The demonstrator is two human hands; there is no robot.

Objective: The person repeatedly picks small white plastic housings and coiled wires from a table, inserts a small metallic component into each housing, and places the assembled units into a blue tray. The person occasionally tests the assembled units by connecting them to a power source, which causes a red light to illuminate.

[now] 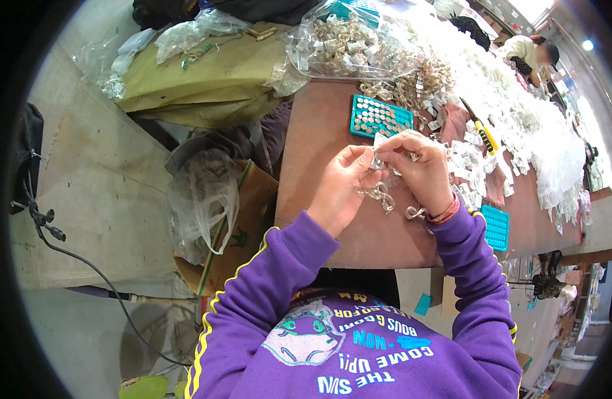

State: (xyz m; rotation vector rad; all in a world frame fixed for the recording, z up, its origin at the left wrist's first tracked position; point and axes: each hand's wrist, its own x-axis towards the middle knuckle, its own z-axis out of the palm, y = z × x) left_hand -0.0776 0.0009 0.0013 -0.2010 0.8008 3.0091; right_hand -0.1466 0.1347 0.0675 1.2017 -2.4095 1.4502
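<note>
My left hand [346,186] and my right hand [422,169] meet over the near part of the brown table, fingers pinched together. Between the fingertips is a small whitish, shiny piece [377,161], partly covered, whose exact kind I cannot make out. A looped pale cord [384,199] hangs just below the hands. Another small loop of cord [414,213] lies by my right wrist. Just beyond my hands sits a teal tray [353,123] with many small round, light-coloured pieces in it.
A yellow-and-black utility knife [482,130] lies to the right among small white tags [469,163]. A second teal tray [496,226] rests near my right elbow. Behind are a clear bag [312,56] of tagged cords and large white heaps. One person [525,56] works at far right.
</note>
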